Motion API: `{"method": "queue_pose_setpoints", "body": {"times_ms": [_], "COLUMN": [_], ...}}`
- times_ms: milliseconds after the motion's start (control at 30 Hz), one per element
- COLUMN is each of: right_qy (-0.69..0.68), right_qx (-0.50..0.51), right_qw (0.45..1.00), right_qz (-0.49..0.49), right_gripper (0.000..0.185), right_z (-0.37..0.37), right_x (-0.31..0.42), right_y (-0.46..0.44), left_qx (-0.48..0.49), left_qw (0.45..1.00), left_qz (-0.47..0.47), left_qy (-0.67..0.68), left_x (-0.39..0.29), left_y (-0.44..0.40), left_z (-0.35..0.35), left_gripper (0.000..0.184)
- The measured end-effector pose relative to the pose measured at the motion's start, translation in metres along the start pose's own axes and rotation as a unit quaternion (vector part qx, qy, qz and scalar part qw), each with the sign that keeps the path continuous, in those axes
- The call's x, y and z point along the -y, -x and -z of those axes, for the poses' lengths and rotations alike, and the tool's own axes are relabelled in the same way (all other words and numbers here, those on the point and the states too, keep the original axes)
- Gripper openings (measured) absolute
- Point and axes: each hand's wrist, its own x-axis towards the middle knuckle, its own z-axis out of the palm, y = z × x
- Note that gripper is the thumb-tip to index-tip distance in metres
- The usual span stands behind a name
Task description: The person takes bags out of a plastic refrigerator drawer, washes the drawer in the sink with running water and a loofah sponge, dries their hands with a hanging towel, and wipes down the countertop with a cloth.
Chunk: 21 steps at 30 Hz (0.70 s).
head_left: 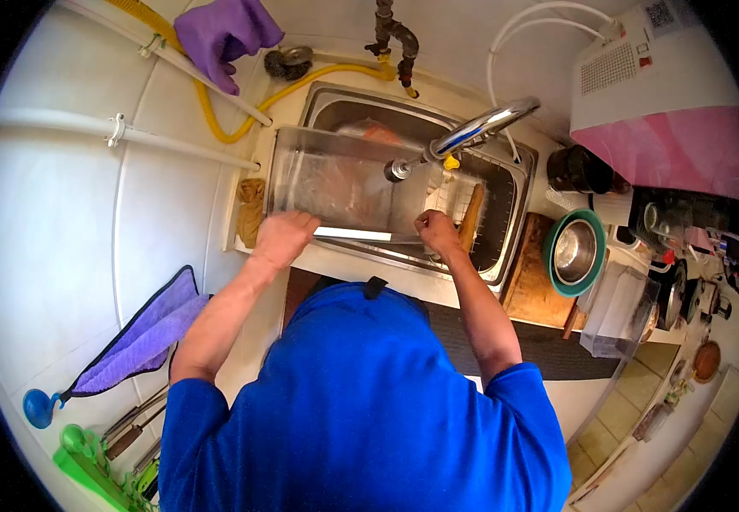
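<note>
A clear plastic bin [301, 171], rectangular like a fridge drawer, rests over the left part of the steel sink [506, 256]. My left hand [284, 237] is closed on the bin's near left edge. At the near right corner, my right hand [439, 232] grips the same rim with bent fingers. A pale strip [356, 234] runs along the rim between my hands. The chrome faucet [480, 128] reaches over the bin, its spout end above the bin's right part. Something reddish shows blurred through or behind the plastic; I cannot make out what it is.
A wire rack [493, 200] and a wooden piece [472, 218] are in the sink's right side. Right of it lie a cutting board [530, 273] and a green bowl [550, 247] with a steel bowl inside. A yellow hose [318, 78] runs behind; a purple cloth [143, 333] hangs left.
</note>
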Motion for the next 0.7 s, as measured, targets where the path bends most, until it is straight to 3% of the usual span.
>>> {"method": "queue_pose_setpoints", "body": {"times_ms": [100,200,333,467,533,567,633,700], "right_qy": [-0.077,-0.277,-0.300,-0.232,-0.077,-0.076,0.070,0.056], "right_qx": [-0.017,-0.102,-0.216,-0.270,-0.383,-0.386,-0.545,-0.536], "right_qw": [0.997,0.955,0.924,0.925,0.908,0.906,0.829,0.834], "right_qz": [0.008,-0.042,-0.098,-0.135,-0.154,-0.158,-0.099,-0.120], "right_gripper": [0.039,0.025,0.025,0.028,0.027,0.027,0.034,0.026], "right_z": [0.004,0.022,0.065,0.089,0.099,0.098,0.102,0.091], "right_x": [-0.016,-0.055,-0.091,-0.147,-0.162,-0.165,-0.144,-0.154], "right_y": [0.012,0.014,0.044,0.093,0.121,0.134,0.161,0.168], "left_qx": [0.005,-0.017,-0.009,-0.018,-0.007,-0.002,0.011,-0.019], "left_qw": [0.999,0.999,0.999,0.999,0.999,0.999,0.999,0.999], "left_qz": [-0.003,0.014,0.033,0.019,0.016,0.022,0.025,0.012], "left_qy": [0.032,0.027,0.030,0.034,0.036,0.030,0.024,0.032], "left_x": [-0.001,-0.005,-0.006,-0.003,-0.006,-0.007,-0.007,-0.006], "left_y": [0.002,0.002,0.006,0.009,0.007,0.005,0.003,0.005], "left_z": [0.008,0.011,0.007,0.003,0.006,0.007,0.007,0.006], "left_gripper": [0.023,0.019,0.028,0.034,0.034,0.035,0.035,0.034]}}
